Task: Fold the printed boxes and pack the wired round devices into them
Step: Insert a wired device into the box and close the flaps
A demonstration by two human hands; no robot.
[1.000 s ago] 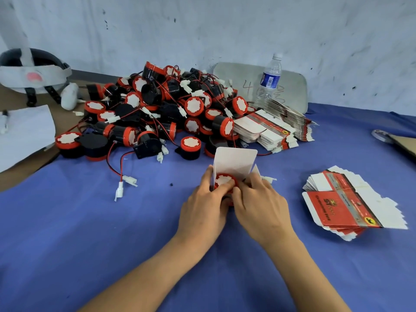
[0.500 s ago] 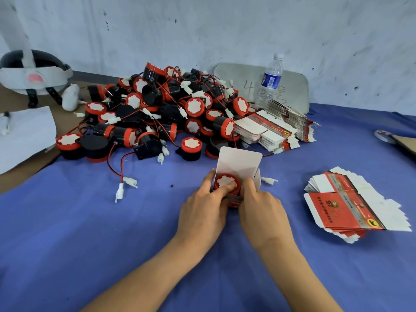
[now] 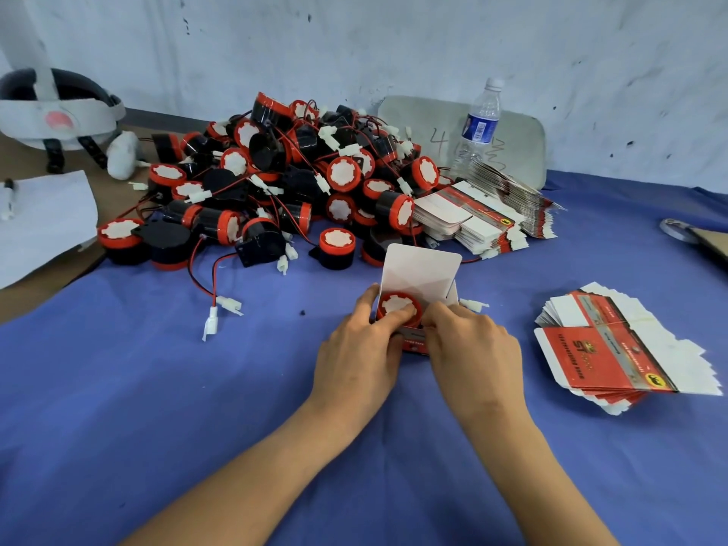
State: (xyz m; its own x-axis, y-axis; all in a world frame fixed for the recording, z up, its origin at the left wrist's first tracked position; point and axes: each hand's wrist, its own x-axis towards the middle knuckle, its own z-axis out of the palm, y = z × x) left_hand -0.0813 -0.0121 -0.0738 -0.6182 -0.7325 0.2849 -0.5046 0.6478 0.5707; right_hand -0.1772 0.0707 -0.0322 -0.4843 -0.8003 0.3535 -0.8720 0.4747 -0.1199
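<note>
The left hand (image 3: pixel 356 354) is curled round the left side of a small red-and-white printed cardboard box (image 3: pixel 420 269), its thumb lying across the top of the round black device with a red rim and white face (image 3: pixel 396 306) that sits in the box's open mouth. The right hand (image 3: pixel 470 348) pinches the box's near right edge with bent fingers. The box stands just below the centre of the frame on the blue cloth-covered table (image 3: pixel 157 407), its white lid flap upright behind the device. A white plug (image 3: pixel 472 304) pokes out just right of the box. Above it, in the upper middle, lies a large heap of like black-and-red wired devices (image 3: pixel 291 179), with red and black leads and white connectors (image 3: pixel 220 311) trailing toward the lower left. Against the heap's right side rest fanned stacks of flat box blanks (image 3: pixel 488 220). A second banded stack of red printed blanks (image 3: pixel 614 348) lies at the right, well apart from the hands. A clear plastic water bottle (image 3: pixel 481 120) stands at the upper right before a grey panel (image 3: pixel 524 132) leaning on the wall. A white sheet of paper (image 3: pixel 43 218) lies at the left edge.
</note>
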